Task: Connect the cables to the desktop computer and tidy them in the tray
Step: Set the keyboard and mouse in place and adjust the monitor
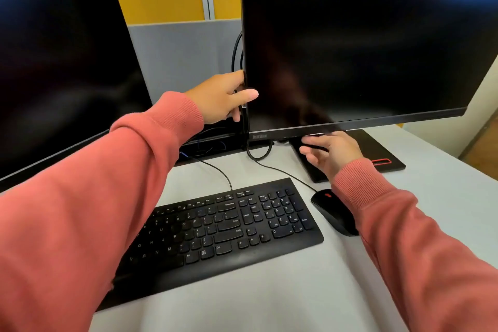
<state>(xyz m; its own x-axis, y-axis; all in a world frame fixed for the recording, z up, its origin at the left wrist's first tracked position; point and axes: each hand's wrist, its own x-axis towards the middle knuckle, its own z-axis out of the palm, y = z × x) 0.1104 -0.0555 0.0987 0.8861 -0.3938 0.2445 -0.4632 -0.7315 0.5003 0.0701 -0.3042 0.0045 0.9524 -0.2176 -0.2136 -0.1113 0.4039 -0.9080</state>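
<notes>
A pale grey desk (269, 291) carries two large black flat monitors with dark screens: the left monitor (59, 67) is angled inward, and the right monitor (363, 40) stands on a flat black base (377, 151) with a red slot. Between them, behind the desk edge, sits a long black cable tray (210, 140) holding a tangle of thin dark cables. A wide black keyboard (221, 234) lies in front, its thin black cable (215, 168) running back toward the tray. Beside the keyboard's right end lies a black mouse (334, 213) with a red wheel, its thin black lead (280, 170) looping under the right monitor. Thicker black cables (237, 48) hang behind that monitor's left edge.

The left hand (221, 100), in a salmon-pink knitted sleeve, grips the right monitor's left edge, thumb on the front, fingers curled behind. The right hand (331, 153) reaches under the monitor's lower edge, fingers loosely spread and slightly bent, holding nothing visible.
</notes>
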